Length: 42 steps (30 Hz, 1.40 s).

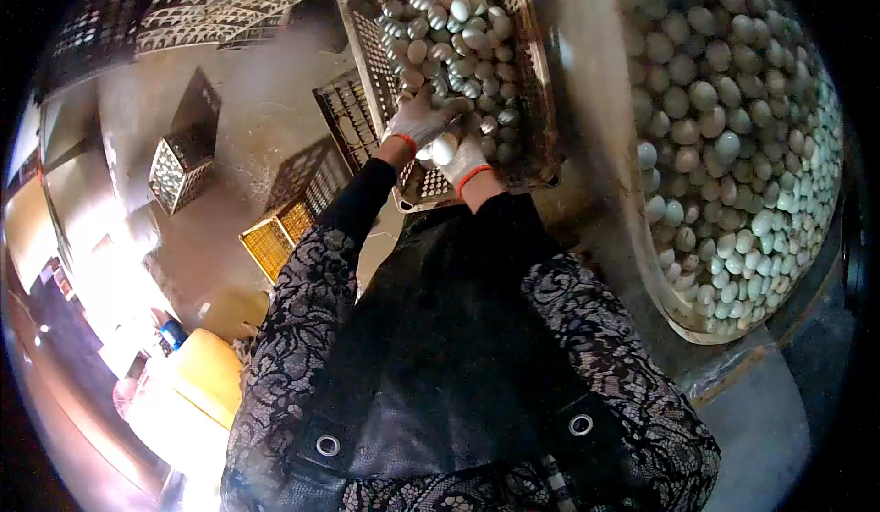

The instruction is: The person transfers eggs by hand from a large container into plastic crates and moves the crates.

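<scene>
A plastic crate with perforated sides stands in front of me, holding many pale eggs. Both my hands are inside it, in whitish gloves with orange-red cuffs. My left hand reaches over the eggs, fingers stretched out to the right and apart. My right hand is lower and closer to me, by the crate's near end. A bright white egg sits between the two hands, against the right glove's left side. The right fingertips are hidden, so I cannot tell whether they grip it.
A large pale-rimmed tub full of eggs stands to the right. Left of the crate are a dark crate, a yellow crate and a small crate of eggs. More crates are stacked at the back left.
</scene>
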Available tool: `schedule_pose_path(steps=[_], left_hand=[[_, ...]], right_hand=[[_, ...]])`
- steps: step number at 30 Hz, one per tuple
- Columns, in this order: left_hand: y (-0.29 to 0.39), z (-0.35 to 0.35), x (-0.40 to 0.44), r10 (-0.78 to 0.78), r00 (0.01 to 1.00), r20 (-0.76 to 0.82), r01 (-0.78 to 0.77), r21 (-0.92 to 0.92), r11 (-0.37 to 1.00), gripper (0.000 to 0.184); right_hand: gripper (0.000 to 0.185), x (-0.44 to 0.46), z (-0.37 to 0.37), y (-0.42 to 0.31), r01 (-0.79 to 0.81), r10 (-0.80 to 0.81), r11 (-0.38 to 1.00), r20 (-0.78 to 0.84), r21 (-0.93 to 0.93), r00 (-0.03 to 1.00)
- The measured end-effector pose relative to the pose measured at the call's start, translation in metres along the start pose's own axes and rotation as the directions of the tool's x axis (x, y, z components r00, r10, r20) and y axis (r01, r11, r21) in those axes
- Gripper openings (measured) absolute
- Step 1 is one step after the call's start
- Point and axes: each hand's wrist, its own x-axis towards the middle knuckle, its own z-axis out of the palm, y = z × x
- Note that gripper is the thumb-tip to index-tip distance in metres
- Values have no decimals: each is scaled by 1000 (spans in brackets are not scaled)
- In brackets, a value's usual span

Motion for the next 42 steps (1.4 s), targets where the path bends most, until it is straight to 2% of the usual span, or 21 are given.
schedule_pose_path(steps=[3,9,10,13,14,16,17,19,20,22,25,26,27,28,29,31,33,35,39,40,42], left_hand=[[-53,41,47,75,997,3,-75,158,985,69],[-43,46,56,111,990,86,-139,509,850,63],[-75,62,70,318,948,-29,-244,575,781,55],[-129,87,99,562,827,-31,-389,690,611,45],[-135,93,100,535,830,-159,-333,630,702,29],[-148,105,109,460,876,-141,-238,704,669,37],[-108,85,85,416,905,-95,-267,633,726,43],[-63,67,57,351,936,-27,-278,557,783,47],[-66,73,58,348,937,-21,-274,573,773,44],[-73,84,66,362,932,-21,-273,616,739,39],[-54,79,66,315,948,-35,-210,676,707,31],[-38,73,61,271,961,-46,-165,690,704,28],[-9,65,47,219,972,-81,-105,686,720,26],[16,53,34,186,976,-114,-69,647,759,23],[43,43,18,254,949,-187,-108,563,819,21],[73,27,1,694,557,-456,-688,215,693,17],[161,6,-59,834,238,-498,-854,302,424,20],[219,2,-93,901,313,-301,-872,285,398,29],[269,43,-40,930,251,270,-953,238,188,56],[277,52,-16,748,446,492,-886,361,292,77],[277,79,28,760,388,522,-913,328,241,84]], right_hand=[[55,57,-55,27,-3,1,997,27,75,1000],[51,190,-171,64,198,-189,979,151,-45,970],[50,227,-202,71,237,-215,968,204,-86,955],[44,167,-159,48,248,-219,928,134,-277,967],[42,159,-158,44,255,-224,891,124,-377,967],[38,146,-154,37,286,-243,594,171,-752,955],[36,143,-154,35,293,-251,224,236,-929,939],[32,143,-154,32,276,-137,-560,416,-781,899],[31,146,-158,32,274,-51,-757,472,-593,880],[28,131,-144,22,269,65,-884,469,-383,881],[30,34,-81,-12,269,30,-641,327,-719,945],[30,-6,-63,-20,222,-234,-218,271,-950,934],[34,-33,-64,-40,407,-147,-290,461,-866,875],[31,-92,-48,-49,546,-334,-87,540,-833,772],[29,-133,-44,-61,599,-377,-74,578,-798,724],[23,-221,-39,-93,719,-509,-91,653,-689,561],[24,-263,-65,-133,669,-641,-284,655,-687,400],[28,-293,-101,-173,489,-771,-391,568,-780,289],[52,-279,-169,-228,168,-838,-218,272,-961,473],[52,-273,-172,-234,175,-847,-220,277,-960,454],[67,-256,-174,-241,382,-796,-64,278,-922,537]])
